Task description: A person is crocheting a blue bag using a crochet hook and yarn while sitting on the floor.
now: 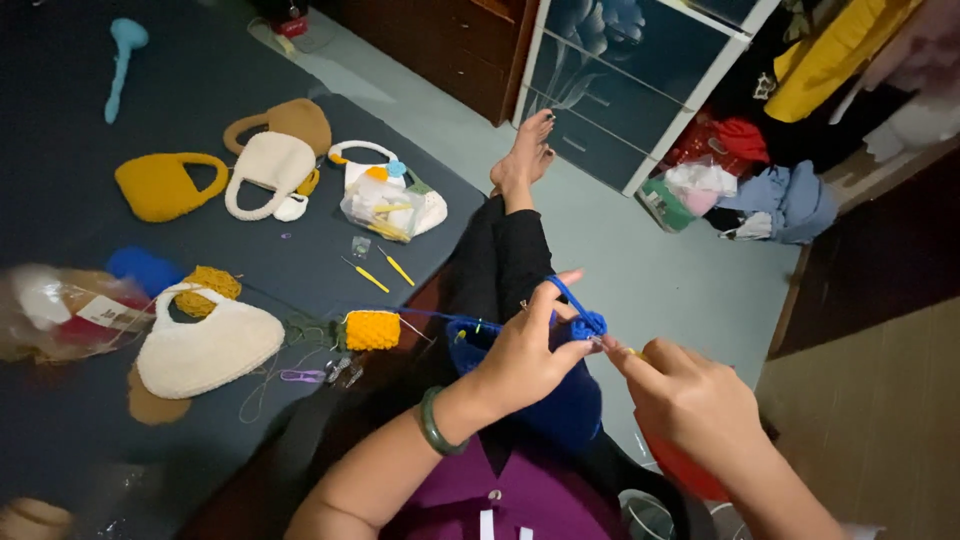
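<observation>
While left hand (525, 355) pinches blue crochet piece (585, 325) at lap centre, right hand (685, 395) at 3 o'clock grips hook; we're mid-stitch, blue yarn (565, 297) tensioned over finger. Next prob needs steady tension.

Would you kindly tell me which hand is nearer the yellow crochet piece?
Left. The left hand is just right of the yellow crochet piece; the right hand lies farther right, beyond it.

A dark grey-blue floor mat (300, 255) carries a mustard-yellow crocheted handbag (165, 185), a cream crocheted handbag (268, 170) overlapping a tan one (295, 118), and two yellow-handled crochet hooks (380, 270). Nearer lie a larger cream crocheted bag (205, 350) and a small yellow crocheted piece (372, 330).
</observation>
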